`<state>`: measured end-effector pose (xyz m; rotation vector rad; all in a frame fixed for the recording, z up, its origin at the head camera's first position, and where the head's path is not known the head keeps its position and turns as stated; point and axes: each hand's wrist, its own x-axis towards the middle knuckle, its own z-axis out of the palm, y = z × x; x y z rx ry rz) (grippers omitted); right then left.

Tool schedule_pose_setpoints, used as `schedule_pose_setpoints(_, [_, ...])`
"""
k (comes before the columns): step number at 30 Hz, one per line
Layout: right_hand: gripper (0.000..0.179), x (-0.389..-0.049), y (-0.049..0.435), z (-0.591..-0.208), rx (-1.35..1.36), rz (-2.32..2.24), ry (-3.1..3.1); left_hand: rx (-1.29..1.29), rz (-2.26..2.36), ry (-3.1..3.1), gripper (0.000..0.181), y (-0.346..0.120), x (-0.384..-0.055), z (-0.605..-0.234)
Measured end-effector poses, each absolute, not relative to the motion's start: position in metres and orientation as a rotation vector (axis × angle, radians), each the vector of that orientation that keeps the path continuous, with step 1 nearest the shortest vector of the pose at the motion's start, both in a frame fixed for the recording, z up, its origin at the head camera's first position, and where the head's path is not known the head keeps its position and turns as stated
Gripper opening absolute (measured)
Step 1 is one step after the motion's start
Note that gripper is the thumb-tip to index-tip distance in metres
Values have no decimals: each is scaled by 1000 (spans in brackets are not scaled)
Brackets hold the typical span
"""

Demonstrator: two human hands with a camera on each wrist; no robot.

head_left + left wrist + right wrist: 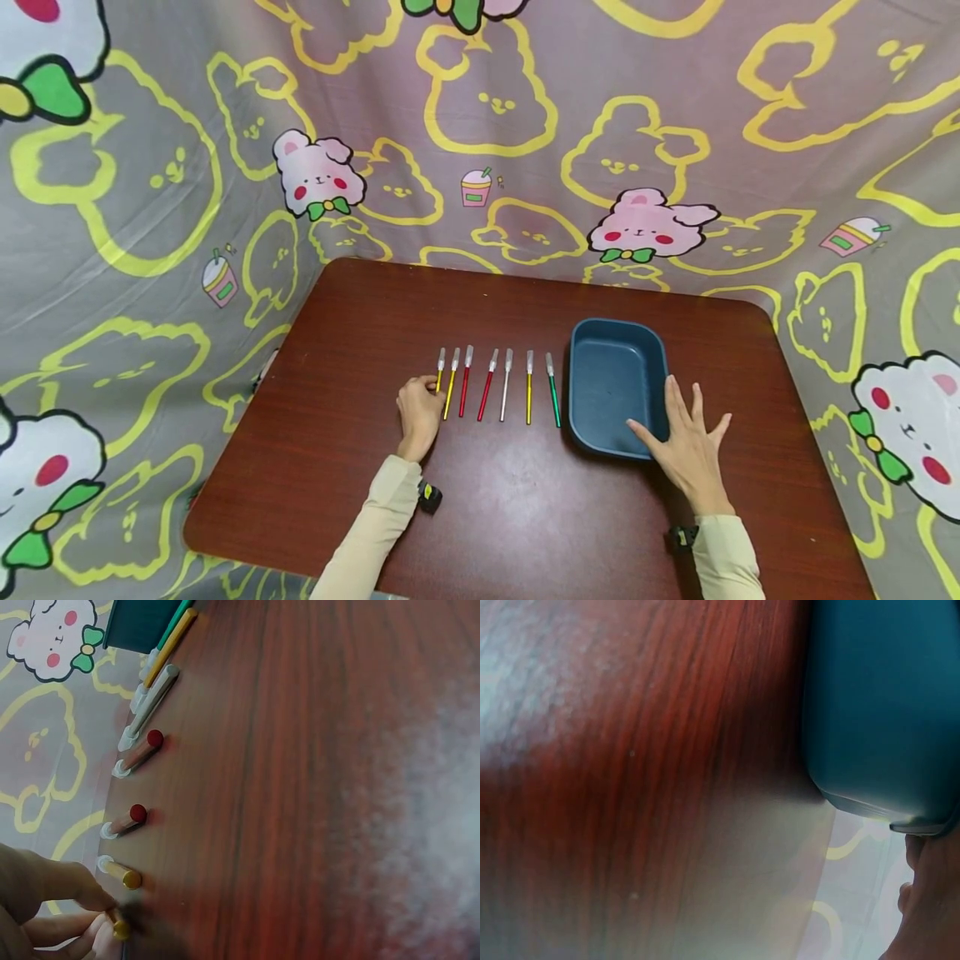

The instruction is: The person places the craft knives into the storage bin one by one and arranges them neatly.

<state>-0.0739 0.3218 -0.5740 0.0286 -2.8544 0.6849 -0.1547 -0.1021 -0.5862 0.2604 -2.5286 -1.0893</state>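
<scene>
My left hand (419,412) pinches the leftmost yellow craft knife (439,381), a slim metallic handle with a clear cap. In the left wrist view, the yellow end of its handle (121,929) shows below my fingers. To its right lie a second yellow knife (451,393), two red knives (466,392), a silver knife (505,396), another yellow knife (529,396) and a green knife (555,400), caps pointing away from me. My right hand (686,446) is spread at the right side of a dark blue plastic bin (611,392), thumb over its near right corner.
The brown wooden table (360,350) has rounded corners and a glossy glare near the front. A grey curtain (517,179) with cartoon animals surrounds the table at the back and sides. The bin stands just right of the green knife.
</scene>
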Motion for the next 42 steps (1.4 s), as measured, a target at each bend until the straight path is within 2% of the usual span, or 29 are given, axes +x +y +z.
schedule_pose_setpoints(16, [107, -75, 321, -572, 22, 684, -2861, 324, -1239, -2565, 26, -102, -161, -565])
schedule_pose_setpoints(26, [109, -75, 319, -570, 26, 666, -2872, 331, -1377, -2573, 28, -78, -157, -543])
schedule_pose_setpoints(42, [109, -74, 322, -572, 33, 667, -2864, 265, -1591, -2561, 28, -40, -154, -532])
